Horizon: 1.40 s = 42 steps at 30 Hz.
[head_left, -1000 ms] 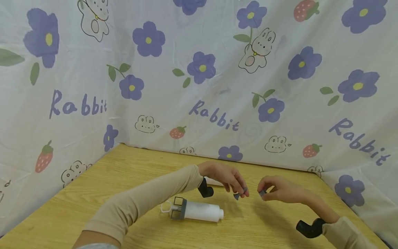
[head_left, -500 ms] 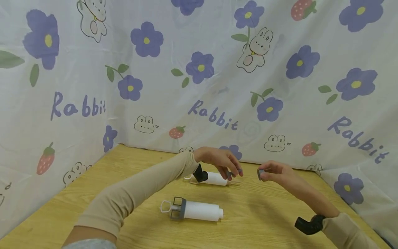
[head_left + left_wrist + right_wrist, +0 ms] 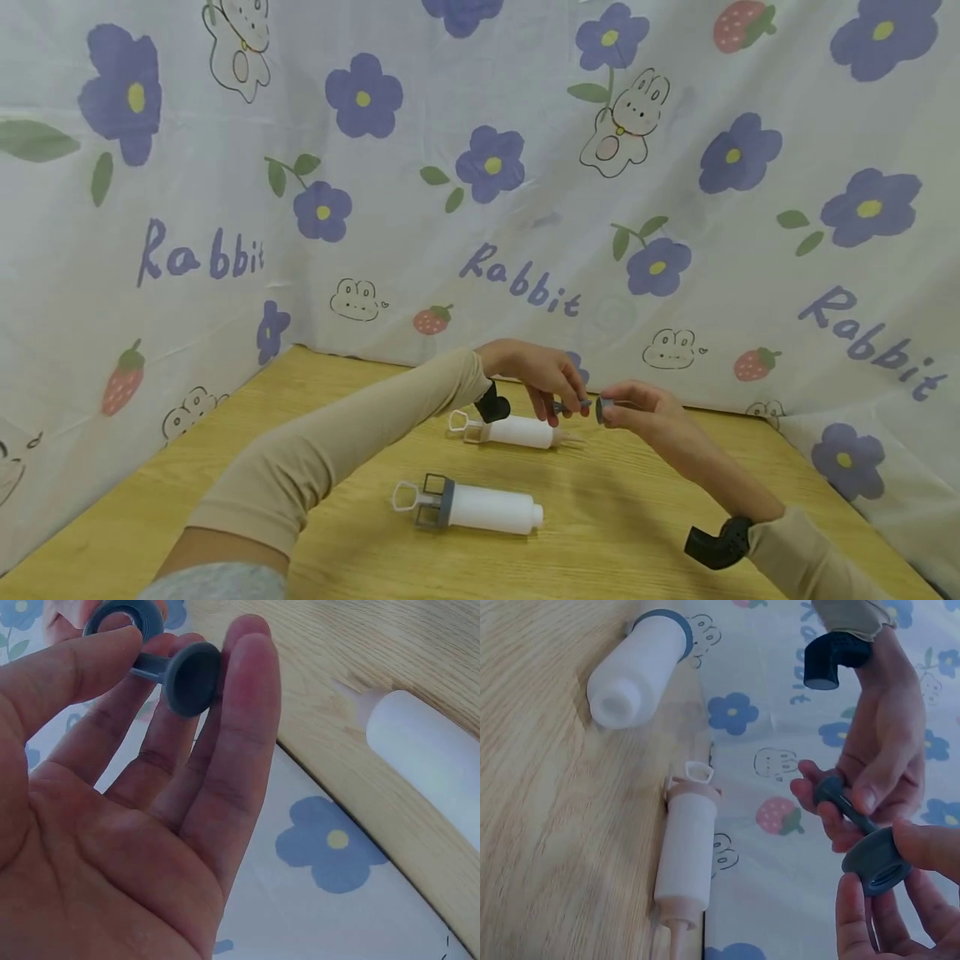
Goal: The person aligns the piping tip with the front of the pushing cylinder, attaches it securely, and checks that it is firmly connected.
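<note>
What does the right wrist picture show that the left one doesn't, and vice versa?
Only the right wrist: the grey-collared syringe and a beige sleeve. Only the left wrist: the hollow face of the grey stemmed piece. Both: that piece, the grey ring, the left hand, part of the right hand, the pink-nozzled syringe, table and patterned cloth.

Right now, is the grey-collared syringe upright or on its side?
On its side: its white barrel lies along the wooden table.

Head view forward from above, wrist views close, fingers [image 3: 247, 712] in both
</note>
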Motion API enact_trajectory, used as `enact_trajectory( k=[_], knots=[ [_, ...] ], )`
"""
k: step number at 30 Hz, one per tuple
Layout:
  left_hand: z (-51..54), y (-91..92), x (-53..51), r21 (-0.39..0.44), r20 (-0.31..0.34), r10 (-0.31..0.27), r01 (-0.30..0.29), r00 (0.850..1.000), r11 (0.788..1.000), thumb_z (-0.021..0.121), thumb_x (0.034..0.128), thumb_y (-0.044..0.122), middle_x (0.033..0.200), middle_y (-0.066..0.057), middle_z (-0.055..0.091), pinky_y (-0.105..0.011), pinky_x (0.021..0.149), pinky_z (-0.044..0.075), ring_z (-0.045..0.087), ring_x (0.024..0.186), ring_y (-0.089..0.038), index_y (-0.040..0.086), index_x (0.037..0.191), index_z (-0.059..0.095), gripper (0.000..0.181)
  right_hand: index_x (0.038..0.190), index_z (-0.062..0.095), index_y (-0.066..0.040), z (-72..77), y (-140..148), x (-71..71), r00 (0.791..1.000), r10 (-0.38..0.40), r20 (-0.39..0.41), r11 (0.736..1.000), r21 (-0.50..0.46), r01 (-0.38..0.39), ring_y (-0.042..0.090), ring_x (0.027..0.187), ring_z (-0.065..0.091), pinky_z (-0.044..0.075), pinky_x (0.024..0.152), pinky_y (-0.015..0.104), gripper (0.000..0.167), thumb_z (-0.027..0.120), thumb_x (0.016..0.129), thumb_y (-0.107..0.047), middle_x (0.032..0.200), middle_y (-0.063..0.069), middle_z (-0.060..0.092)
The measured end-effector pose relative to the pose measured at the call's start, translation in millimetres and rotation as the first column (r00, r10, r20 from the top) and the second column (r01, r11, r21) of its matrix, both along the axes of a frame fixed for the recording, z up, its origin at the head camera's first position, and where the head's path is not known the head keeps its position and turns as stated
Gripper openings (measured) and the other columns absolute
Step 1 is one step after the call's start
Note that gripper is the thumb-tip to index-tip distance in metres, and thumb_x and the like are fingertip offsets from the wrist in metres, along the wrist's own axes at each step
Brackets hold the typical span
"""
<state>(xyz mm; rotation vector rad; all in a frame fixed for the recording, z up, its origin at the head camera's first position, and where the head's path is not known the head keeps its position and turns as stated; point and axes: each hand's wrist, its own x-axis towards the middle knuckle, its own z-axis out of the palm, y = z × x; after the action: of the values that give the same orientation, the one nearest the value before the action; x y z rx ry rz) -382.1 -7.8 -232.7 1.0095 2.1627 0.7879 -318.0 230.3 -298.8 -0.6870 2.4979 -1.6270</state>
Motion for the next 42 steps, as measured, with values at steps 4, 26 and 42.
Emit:
enact_trajectory(
  k=[4, 26, 42],
  knots=[
    [1.7, 6.0, 2.9, -0.041, -0.032, -0.009, 0.008, 0.999, 0.999, 0.058, 0.1005, 0.015, 0.094, -0.01, 0.066, -0.035, 0.078, 0.06, 0.073, 0.084, -0.024, 0.006, 0.11, 0.072, 0.019, 0.126, 0.057, -0.007, -2.4, -5, -1.1, 1.0, 0.007, 0.008, 1.0, -0.028, -0.006, 0.012, 0.105, 0.064, 0.048, 0.1, 0.035, 0.031, 0.061, 0.1, -0.023, 0.112, -0.01, 0.066],
    [-14.4, 24.8, 9.9, 0.307, 0.189, 0.159, -0.213, 0.969, 0.928, 0.064, 0.0893, -0.01, 0.089, -0.016, 0.066, -0.04, 0.087, 0.059, 0.07, 0.077, -0.022, -0.004, 0.118, 0.044, 0.035, 0.116, 0.061, -0.013, -14.0, -7, -9.2, 0.997, -0.04, 0.066, 0.965, -0.256, 0.056, 0.007, 0.101, 0.064, 0.05, 0.094, 0.022, 0.016, 0.059, 0.101, -0.019, 0.109, -0.01, 0.064],
    [-27.0, 20.1, 2.5, 0.37, 0.194, 0.075, -0.144, 0.978, 0.918, 0.054, 0.0966, -0.002, 0.094, -0.014, 0.066, -0.04, 0.085, 0.06, 0.068, 0.079, -0.02, 0.002, 0.112, 0.049, 0.017, 0.107, 0.068, -0.021, -18.0, -3, -13.2, 0.986, 0.163, 0.037, 0.905, -0.403, -0.135, 0.007, 0.096, 0.066, 0.053, 0.092, 0.023, 0.023, 0.052, 0.103, -0.006, 0.104, -0.01, 0.068]
  ],
)
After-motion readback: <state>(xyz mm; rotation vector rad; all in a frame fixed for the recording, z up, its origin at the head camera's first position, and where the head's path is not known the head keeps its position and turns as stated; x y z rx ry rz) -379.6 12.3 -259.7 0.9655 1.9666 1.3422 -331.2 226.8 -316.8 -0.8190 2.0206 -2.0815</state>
